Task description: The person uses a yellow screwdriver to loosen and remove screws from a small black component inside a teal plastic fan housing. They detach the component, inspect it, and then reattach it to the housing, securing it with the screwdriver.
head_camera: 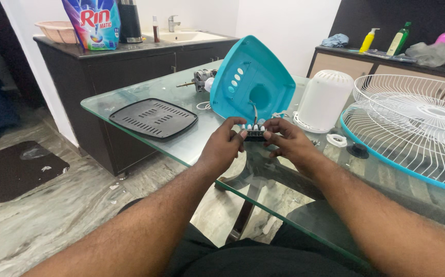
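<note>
Glass table (145, 97) bears a black vented panel (153, 118), near dark cabinets (104, 69).

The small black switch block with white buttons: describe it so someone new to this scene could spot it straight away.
Start at the glass table and find the tilted teal fan housing standing on it. Just in front of it, the left hand and right hand together hold the switch block. It is the only small black piece topped with a row of white buttons, with wires running back into the housing.

Head camera looks down and forward, close over a glass table (130, 100).
</note>
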